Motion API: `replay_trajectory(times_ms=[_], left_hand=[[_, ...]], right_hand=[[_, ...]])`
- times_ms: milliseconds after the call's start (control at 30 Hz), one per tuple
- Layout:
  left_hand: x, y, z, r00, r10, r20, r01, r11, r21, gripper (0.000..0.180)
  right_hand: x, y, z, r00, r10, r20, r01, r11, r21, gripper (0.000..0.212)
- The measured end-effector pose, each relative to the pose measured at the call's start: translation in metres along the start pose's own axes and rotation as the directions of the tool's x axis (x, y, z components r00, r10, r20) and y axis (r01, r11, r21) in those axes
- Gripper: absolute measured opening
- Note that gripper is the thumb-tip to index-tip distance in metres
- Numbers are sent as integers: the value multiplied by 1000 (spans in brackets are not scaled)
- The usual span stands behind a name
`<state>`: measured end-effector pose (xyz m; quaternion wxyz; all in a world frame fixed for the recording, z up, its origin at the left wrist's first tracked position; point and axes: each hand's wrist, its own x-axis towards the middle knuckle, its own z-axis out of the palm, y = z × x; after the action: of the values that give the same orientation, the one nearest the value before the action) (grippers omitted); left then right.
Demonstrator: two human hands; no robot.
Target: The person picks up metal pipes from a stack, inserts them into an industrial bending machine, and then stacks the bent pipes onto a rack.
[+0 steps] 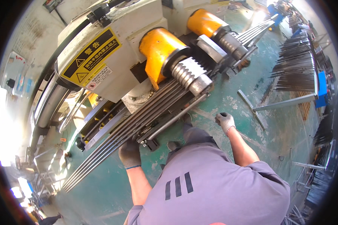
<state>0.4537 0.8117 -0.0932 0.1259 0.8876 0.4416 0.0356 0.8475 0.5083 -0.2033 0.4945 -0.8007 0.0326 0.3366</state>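
Note:
My left hand (130, 155), in a grey work glove with a blue cuff edge, is up against the near side of several long metal rods (105, 152). Its fingers are hidden at the rods, so their grip does not show. These rods lie side by side, slanting from lower left up under two orange-housed machine heads with ridged metal rollers (191, 76). Beside the rods runs a long coil spring (176, 116). Out to the right, apart from the machine, my gloved right hand (226, 122) is curled closed, with nothing visible in it.
The pale machine body (112, 22) with a yellow-black warning label fills the upper left. A metal bar (251, 108) lies on the green floor to the right. Beyond it stands a rack (289, 106) loaded with many thin dark rods.

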Motion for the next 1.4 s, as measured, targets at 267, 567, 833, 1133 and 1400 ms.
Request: replay_trajectory(times_ms=[267, 567, 833, 1133, 1400], left_hand=[[-27, -7, -42, 937, -332, 110, -124, -610, -783, 51], [-34, 40, -90, 889, -439, -131, -322, -395, -861, 45], [-23, 27, -110, 787, -517, -336, -371, 39, -928, 50], [29, 142, -270, 617, -635, -464, -390, 265, -882, 37], [63, 232, -328, 652, -469, -595, -310, 551, -774, 34]], right_hand=[[-16, -116, 14, 926, -356, -126, 372, 800, 470, 34], [-11, -213, 38, 809, -540, -232, 564, 602, 565, 38], [-7, -244, 31, 887, -458, -57, 349, 584, 733, 42], [5, -255, 14, 921, -388, 34, 215, 579, 786, 43], [12, -275, 12, 894, -430, 125, 183, 605, 775, 38]])
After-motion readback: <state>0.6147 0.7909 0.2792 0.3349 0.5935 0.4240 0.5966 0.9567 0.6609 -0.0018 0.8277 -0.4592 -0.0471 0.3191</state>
